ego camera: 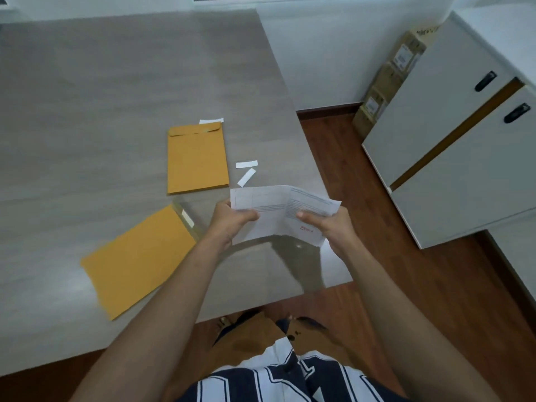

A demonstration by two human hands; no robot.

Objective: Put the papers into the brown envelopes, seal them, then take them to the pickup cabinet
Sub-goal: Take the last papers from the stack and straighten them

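Observation:
A white printed paper [278, 211], creased down its middle, is held above the table's right front corner. My left hand [232, 220] grips its left edge and my right hand [324, 224] grips its right part, thumbs on top. A brown envelope [197, 159] lies flat on the table beyond my hands, its flap folded down. A second brown envelope [137, 261] lies at an angle to the left of my left forearm, its flap open with a white strip on it.
Three small white peel strips [246, 164] [246, 177] [211, 121] lie on the grey table [87, 97] near the far envelope. A white cabinet [452, 134] with two black handles stands to the right, cardboard boxes [388, 79] behind it. Wooden floor lies between.

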